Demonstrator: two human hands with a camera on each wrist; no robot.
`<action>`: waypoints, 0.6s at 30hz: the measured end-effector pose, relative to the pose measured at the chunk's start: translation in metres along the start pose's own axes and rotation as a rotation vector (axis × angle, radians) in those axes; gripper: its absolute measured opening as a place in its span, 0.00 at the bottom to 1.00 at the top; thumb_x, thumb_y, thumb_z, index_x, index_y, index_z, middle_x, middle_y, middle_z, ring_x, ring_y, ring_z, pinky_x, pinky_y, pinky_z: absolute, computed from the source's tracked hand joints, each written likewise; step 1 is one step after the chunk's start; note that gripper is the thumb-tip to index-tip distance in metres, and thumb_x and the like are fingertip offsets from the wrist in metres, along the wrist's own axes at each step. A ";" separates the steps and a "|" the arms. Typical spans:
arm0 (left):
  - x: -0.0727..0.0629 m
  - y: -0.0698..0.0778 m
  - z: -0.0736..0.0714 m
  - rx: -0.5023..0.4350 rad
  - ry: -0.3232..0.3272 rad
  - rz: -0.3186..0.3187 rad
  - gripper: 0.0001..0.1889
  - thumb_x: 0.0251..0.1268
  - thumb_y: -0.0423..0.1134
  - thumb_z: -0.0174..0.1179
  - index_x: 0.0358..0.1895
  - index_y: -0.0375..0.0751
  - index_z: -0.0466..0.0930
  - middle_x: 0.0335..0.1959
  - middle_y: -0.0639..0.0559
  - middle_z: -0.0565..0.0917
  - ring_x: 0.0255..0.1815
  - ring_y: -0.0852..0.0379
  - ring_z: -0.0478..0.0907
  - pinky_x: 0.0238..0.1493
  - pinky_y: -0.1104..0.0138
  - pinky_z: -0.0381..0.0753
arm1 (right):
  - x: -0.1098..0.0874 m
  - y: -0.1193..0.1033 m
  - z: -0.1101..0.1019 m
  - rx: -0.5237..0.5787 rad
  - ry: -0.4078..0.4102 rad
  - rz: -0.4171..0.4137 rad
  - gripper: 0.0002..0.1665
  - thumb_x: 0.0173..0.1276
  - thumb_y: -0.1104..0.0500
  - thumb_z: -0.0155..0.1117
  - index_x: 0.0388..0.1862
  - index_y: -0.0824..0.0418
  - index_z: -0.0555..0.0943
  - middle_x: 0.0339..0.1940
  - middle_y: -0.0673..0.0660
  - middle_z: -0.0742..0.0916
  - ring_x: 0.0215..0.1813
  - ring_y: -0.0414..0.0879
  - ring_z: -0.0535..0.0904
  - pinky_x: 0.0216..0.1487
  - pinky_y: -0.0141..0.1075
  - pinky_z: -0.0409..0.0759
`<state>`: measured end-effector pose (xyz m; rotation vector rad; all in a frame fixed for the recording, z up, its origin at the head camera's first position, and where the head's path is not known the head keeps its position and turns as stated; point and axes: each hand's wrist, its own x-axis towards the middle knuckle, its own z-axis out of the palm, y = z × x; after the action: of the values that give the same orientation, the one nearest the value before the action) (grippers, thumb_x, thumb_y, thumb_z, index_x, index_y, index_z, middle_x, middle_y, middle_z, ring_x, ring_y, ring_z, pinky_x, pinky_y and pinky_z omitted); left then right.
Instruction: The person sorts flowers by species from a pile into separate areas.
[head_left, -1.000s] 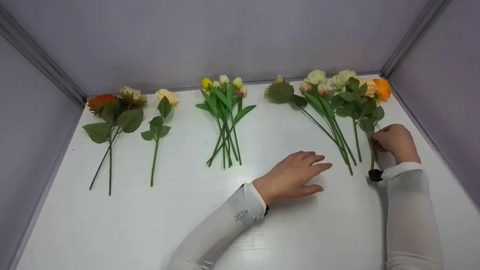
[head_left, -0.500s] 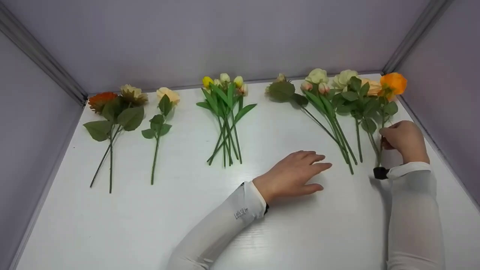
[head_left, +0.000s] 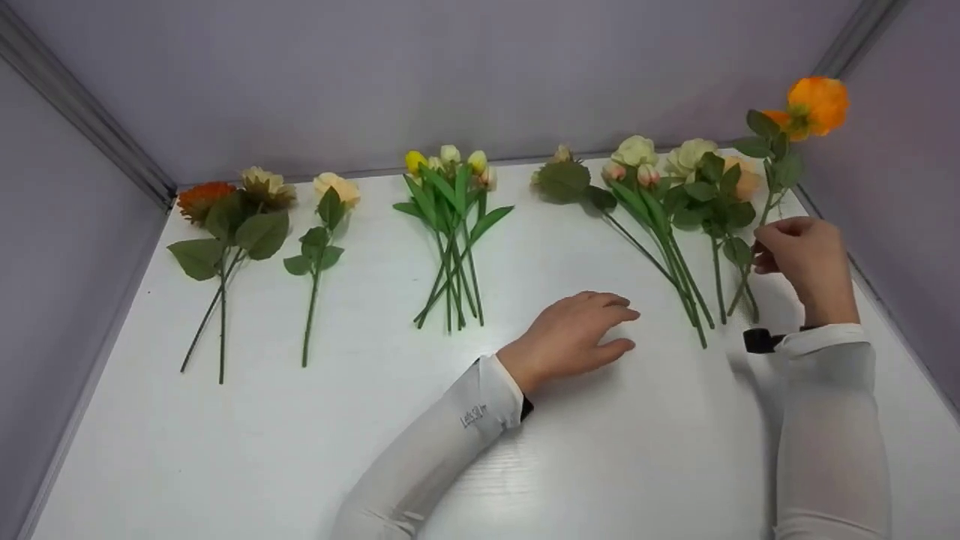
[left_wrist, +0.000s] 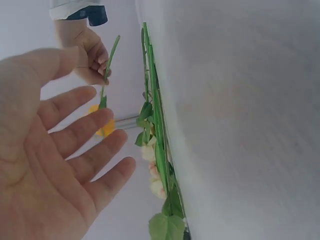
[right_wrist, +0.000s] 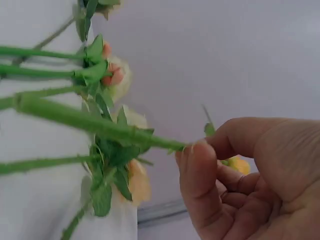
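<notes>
My right hand [head_left: 806, 259] pinches the green stem [right_wrist: 107, 127] of an orange flower [head_left: 817, 107] between thumb and fingertips. The bloom stands high against the back right corner, and the stem's lower end slants down and left. In the left wrist view, that stem rises clear of the flowers lying on the table. Just left of the pinched stem lie a peach rose [head_left: 744, 180] and a pale green rose [head_left: 690, 159] with dark leaves. My left hand [head_left: 570, 334] hovers over the white table with its fingers spread, holding nothing; its palm shows in the left wrist view.
Pink tulips [head_left: 647, 176] and a leafy brownish flower [head_left: 562, 184] lie left of the roses. Yellow and white tulips [head_left: 450, 202] lie at the back centre. Farther left are a cream rose [head_left: 335, 191] and a rust-orange flower [head_left: 204, 202]. Grey walls [head_left: 465, 75] enclose the table.
My right hand has lifted the orange flower up and away from the peach rose, toward the back right corner. My left hand has shifted slightly back and left.
</notes>
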<state>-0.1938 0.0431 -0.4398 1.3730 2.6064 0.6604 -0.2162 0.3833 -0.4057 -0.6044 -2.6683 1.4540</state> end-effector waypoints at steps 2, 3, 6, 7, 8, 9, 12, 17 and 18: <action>-0.002 -0.003 -0.005 -0.105 0.033 -0.066 0.20 0.79 0.50 0.56 0.67 0.49 0.80 0.67 0.56 0.79 0.69 0.59 0.73 0.68 0.67 0.70 | -0.001 -0.008 0.013 0.069 -0.003 -0.049 0.25 0.76 0.46 0.60 0.58 0.66 0.78 0.34 0.49 0.87 0.33 0.42 0.86 0.36 0.34 0.86; -0.003 -0.005 -0.007 -0.165 0.051 -0.103 0.20 0.79 0.50 0.56 0.66 0.49 0.81 0.65 0.58 0.80 0.67 0.60 0.74 0.66 0.68 0.72 | -0.003 -0.013 0.022 0.105 -0.011 -0.072 0.24 0.76 0.47 0.61 0.57 0.66 0.78 0.36 0.51 0.87 0.34 0.42 0.86 0.36 0.35 0.87; -0.011 -0.014 -0.015 -0.365 0.099 -0.206 0.18 0.78 0.51 0.57 0.63 0.50 0.83 0.61 0.60 0.83 0.60 0.62 0.78 0.60 0.68 0.76 | -0.010 -0.032 0.053 0.201 -0.065 -0.148 0.23 0.76 0.49 0.64 0.56 0.67 0.79 0.39 0.57 0.86 0.35 0.44 0.85 0.37 0.37 0.87; -0.014 -0.018 -0.018 -0.427 0.110 -0.236 0.18 0.78 0.51 0.57 0.62 0.50 0.84 0.59 0.61 0.83 0.58 0.63 0.79 0.58 0.68 0.77 | -0.015 -0.039 0.064 0.235 -0.095 -0.170 0.22 0.75 0.50 0.65 0.55 0.67 0.80 0.40 0.58 0.86 0.36 0.45 0.85 0.38 0.38 0.87; -0.019 -0.022 -0.021 -0.486 0.118 -0.261 0.18 0.78 0.52 0.58 0.62 0.51 0.84 0.58 0.62 0.83 0.57 0.63 0.79 0.57 0.68 0.77 | -0.020 -0.047 0.074 0.273 -0.128 -0.185 0.22 0.75 0.51 0.67 0.54 0.68 0.80 0.40 0.60 0.86 0.36 0.46 0.85 0.39 0.39 0.88; -0.024 -0.026 -0.025 -0.541 0.126 -0.280 0.18 0.77 0.53 0.58 0.61 0.51 0.84 0.56 0.63 0.84 0.55 0.63 0.79 0.55 0.68 0.78 | -0.026 -0.055 0.085 0.310 -0.163 -0.202 0.21 0.74 0.52 0.68 0.53 0.68 0.80 0.40 0.61 0.86 0.36 0.48 0.85 0.39 0.40 0.88; -0.042 -0.039 -0.034 -0.716 0.131 -0.320 0.18 0.75 0.53 0.61 0.60 0.50 0.84 0.52 0.62 0.85 0.53 0.59 0.81 0.55 0.61 0.81 | -0.046 -0.077 0.113 0.385 -0.276 -0.267 0.21 0.72 0.53 0.71 0.51 0.70 0.81 0.39 0.64 0.87 0.36 0.51 0.85 0.39 0.42 0.87; -0.071 -0.054 -0.047 -0.952 0.138 -0.372 0.21 0.72 0.51 0.66 0.61 0.45 0.83 0.50 0.54 0.87 0.52 0.49 0.84 0.56 0.52 0.83 | -0.070 -0.104 0.153 0.419 -0.432 -0.362 0.16 0.72 0.56 0.70 0.47 0.69 0.81 0.39 0.64 0.87 0.35 0.52 0.86 0.39 0.42 0.87; -0.075 -0.055 -0.049 -0.974 0.141 -0.379 0.21 0.71 0.50 0.66 0.61 0.44 0.83 0.50 0.53 0.87 0.52 0.49 0.84 0.56 0.52 0.83 | -0.073 -0.107 0.160 0.416 -0.452 -0.373 0.15 0.72 0.57 0.70 0.47 0.68 0.81 0.38 0.64 0.87 0.34 0.51 0.86 0.39 0.42 0.87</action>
<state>-0.2065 -0.0604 -0.4270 0.5276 1.9911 1.6610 -0.2177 0.1779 -0.3969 0.2675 -2.4286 2.1139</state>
